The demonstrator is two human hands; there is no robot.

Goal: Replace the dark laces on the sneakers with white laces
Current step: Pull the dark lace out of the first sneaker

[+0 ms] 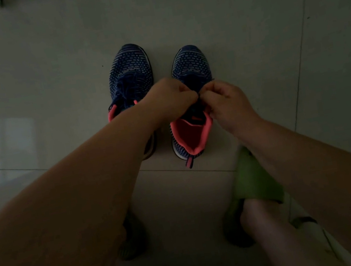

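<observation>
Both sneakers stand side by side mid-floor (17, 67), toes away. Left hand (170, 99) and right hand (226, 100) pinch the dark lace (198, 103) at the right sneaker (194, 96) tongue — likely to undo it — while the left sneaker (130, 75) waits, laced.

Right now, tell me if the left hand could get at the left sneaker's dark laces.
Probably yes. The left hand is beside the left sneaker, whose dark laces lie uncovered, though it now pinches the right sneaker's lace.
</observation>
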